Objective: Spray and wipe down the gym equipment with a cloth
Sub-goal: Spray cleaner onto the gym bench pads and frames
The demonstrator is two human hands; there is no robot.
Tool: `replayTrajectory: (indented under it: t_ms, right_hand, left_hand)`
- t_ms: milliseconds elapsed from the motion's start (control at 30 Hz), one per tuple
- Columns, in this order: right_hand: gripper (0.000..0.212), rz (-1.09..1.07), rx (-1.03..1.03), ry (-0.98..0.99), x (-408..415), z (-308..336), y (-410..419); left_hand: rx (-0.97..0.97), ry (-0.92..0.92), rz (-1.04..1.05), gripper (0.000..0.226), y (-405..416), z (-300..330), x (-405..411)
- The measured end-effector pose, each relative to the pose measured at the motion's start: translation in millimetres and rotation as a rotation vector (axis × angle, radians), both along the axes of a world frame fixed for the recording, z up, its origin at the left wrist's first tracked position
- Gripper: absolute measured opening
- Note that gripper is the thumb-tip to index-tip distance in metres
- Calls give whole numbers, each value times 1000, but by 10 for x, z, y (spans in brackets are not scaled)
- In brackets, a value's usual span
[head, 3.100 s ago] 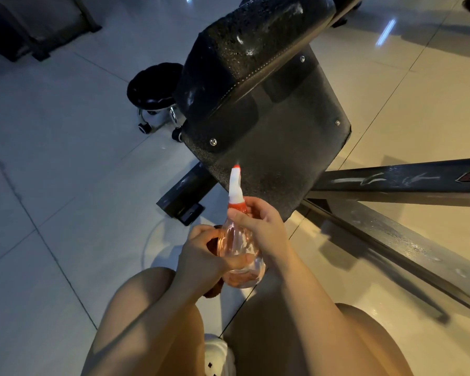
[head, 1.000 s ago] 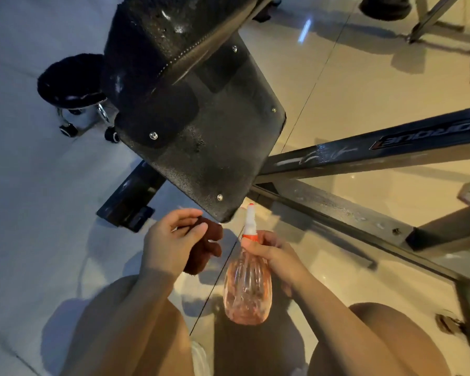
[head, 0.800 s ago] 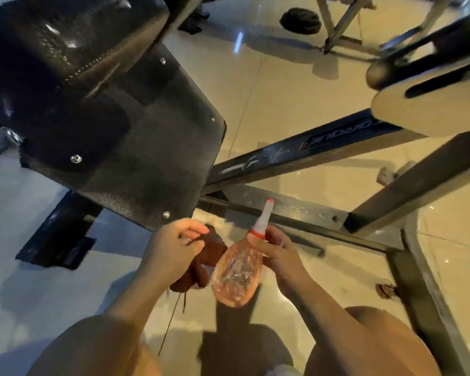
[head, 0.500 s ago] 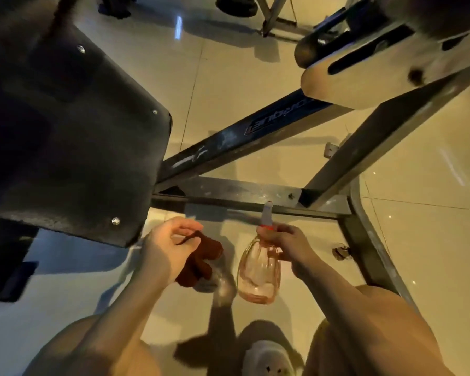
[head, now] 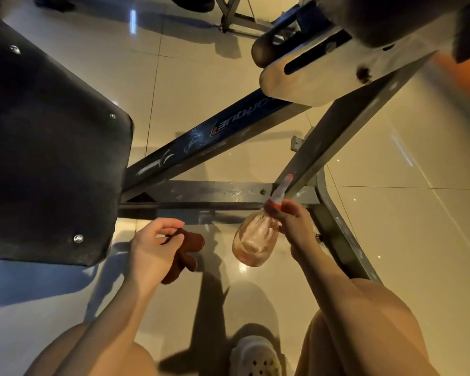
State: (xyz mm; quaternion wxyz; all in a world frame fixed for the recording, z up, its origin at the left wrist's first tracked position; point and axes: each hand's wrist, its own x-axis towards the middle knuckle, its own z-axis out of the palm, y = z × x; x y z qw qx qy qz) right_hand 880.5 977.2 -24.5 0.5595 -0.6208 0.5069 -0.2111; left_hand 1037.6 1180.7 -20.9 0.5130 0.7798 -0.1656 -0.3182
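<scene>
Up and to the left of the left hand (head: 152,241), the black padded seat (head: 52,164) of the machine fills the frame, its underside panel showing bolts; whether it has been wiped I cannot tell. The left hand curls its fingers around a dark brown cloth (head: 183,251), which hangs bunched below the fingers and touches no part of the machine. Just beyond both hands runs the horizontal frame bar (head: 201,194), which looks wet or streaked in places, so some spraying may be done, though wiping of the frame seems still ahead. To the right, the right hand (head: 291,222) grips the neck of a clear pinkish spray bottle (head: 255,240), nozzle tipped up toward the joint where the slanted strut (head: 345,131) meets the bar. The blue branded beam (head: 215,131) rises behind. The crossing struts crowd the joint, and the person's knees and a light shoe (head: 255,359) sit close below, leaving little room to work.
</scene>
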Motion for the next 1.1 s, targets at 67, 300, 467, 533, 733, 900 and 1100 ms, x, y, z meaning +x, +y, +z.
replayTrajectory:
  t_ms: [67,300,467,533,733,900,1100]
  right_hand:
    - [34,23,-110,8,-35,63,-36]
    - [43,1,-384,44,-60,172,-1]
    - [42,-51,-321,-11,26,281,47]
    - [40,-48,-297,-40,71,295,74]
    - [39,-62,-233,-20,59,197,118]
    - [41,2,-124,13,-31,99,233]
    - [43,-39,-154,-30,-19,133,237]
  left_hand:
    - [-18,34,10,33,5,-18,23]
    - [-67,78,134,21,-64,-27,36]
    - [-96,150,86,23,-58,26,56]
    - [-111,181,79,11,-17,57,71]
    - [-212,231,97,15,44,199,15]
    - [-216,220,179,17,17,136,3]
    - [-206,232,176,16,-114,174,-66]
